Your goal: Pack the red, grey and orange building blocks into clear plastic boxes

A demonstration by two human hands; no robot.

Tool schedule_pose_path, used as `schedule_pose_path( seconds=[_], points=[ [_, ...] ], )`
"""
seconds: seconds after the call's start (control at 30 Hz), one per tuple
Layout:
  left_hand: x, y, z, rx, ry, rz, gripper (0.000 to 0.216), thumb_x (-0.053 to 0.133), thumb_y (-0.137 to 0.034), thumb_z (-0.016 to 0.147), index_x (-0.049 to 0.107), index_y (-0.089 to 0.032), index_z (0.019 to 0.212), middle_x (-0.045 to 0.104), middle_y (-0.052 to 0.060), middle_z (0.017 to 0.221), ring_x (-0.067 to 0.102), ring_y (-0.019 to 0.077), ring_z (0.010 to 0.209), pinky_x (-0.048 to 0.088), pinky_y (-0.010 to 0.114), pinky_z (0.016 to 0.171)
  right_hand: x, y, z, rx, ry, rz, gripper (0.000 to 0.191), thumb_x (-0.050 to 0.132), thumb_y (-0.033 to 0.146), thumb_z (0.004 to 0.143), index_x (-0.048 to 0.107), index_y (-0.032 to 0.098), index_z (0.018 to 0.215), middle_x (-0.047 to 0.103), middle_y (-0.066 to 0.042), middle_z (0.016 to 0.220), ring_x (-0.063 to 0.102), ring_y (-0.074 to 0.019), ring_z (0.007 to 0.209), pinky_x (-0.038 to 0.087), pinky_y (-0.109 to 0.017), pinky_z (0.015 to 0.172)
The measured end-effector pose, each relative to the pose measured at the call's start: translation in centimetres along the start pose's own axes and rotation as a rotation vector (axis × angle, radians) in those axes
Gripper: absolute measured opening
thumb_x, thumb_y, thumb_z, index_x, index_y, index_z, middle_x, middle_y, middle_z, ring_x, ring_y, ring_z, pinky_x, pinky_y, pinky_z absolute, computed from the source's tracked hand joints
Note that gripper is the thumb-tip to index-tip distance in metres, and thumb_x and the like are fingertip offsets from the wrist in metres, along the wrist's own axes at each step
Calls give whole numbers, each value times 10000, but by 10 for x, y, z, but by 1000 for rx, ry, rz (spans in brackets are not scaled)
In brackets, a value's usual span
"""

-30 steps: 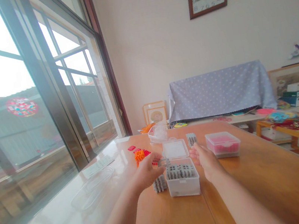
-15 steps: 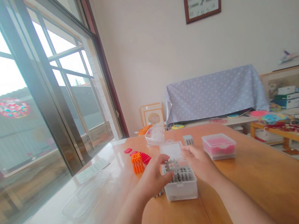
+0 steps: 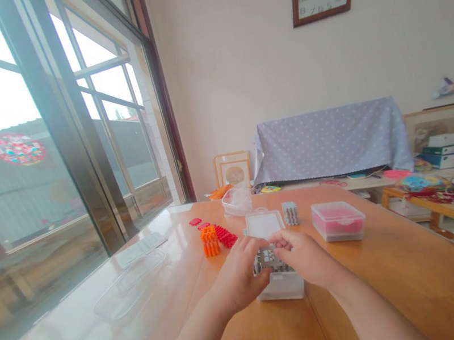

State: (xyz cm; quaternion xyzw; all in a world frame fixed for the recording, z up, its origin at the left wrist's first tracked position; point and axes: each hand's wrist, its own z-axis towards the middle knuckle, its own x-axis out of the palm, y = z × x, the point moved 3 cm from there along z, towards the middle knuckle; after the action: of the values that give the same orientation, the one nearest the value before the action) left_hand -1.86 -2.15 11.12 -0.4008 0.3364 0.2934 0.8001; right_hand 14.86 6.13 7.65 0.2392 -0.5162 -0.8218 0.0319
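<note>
A small clear plastic box (image 3: pixel 281 288) stands on the wooden table (image 3: pixel 390 276), filled with grey toothed pieces (image 3: pixel 267 260). Its lid (image 3: pixel 264 224) lies open behind it. My left hand (image 3: pixel 238 276) and my right hand (image 3: pixel 304 256) meet over the box, fingers curled and pressed on the grey pieces at its top. A separate stack of grey pieces (image 3: pixel 290 213) stands beyond the lid.
Orange pieces (image 3: pixel 209 241) and red pieces (image 3: pixel 225 235) lie left of the box. A closed clear box of pink pieces (image 3: pixel 338 220) sits to the right. A clear tub (image 3: pixel 237 201) stands further back, a clear tray (image 3: pixel 129 283) by the window. A low side table (image 3: pixel 451 197) stands at right.
My left hand carried a grey piece to the box. Both hands then closed in together over the box top. The grey stack left of the box is now hidden behind my left hand.
</note>
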Motion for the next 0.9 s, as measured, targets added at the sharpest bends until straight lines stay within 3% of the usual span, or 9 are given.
schedule_pose_path(
  seconds=[0.13,0.33,0.5,0.73,0.9],
  points=[
    [0,1,1,-1,-34,-33,435,646,-187,788,595,-269,1212,659,58,1168,597,263,1115,479,385,971,-1,-5,2,30,-25,65,214,612,253,786,733,196,952,700,3,768,612,-161,719,460,-260,666],
    [-3,21,0,-126,-287,-102,286,537,-261,907,604,-250,1184,680,59,1175,620,249,1097,498,386,951,-20,-18,7,65,-256,87,230,673,290,727,711,199,935,704,-14,825,637,-191,799,489,-292,735],
    [0,43,-5,-181,-449,-106,214,515,-269,916,637,-241,1090,701,61,1107,630,246,1064,505,382,922,-28,-31,9,134,-268,95,225,649,295,727,709,212,927,721,-19,818,656,-213,812,491,-319,776],
    [-5,70,-14,-168,-532,-36,163,498,-276,936,627,-235,1027,694,58,1060,622,237,1034,477,386,953,-21,-48,14,190,-203,-172,212,588,274,764,731,246,917,731,-13,798,657,-224,779,455,-315,720],
    [-6,81,-17,-208,-512,-43,161,474,-305,965,607,-239,1029,688,54,1060,628,230,1019,483,384,941,-18,-45,14,96,-248,-415,218,596,232,757,738,280,915,716,-29,935,654,-223,856,436,-308,741]
  ],
)
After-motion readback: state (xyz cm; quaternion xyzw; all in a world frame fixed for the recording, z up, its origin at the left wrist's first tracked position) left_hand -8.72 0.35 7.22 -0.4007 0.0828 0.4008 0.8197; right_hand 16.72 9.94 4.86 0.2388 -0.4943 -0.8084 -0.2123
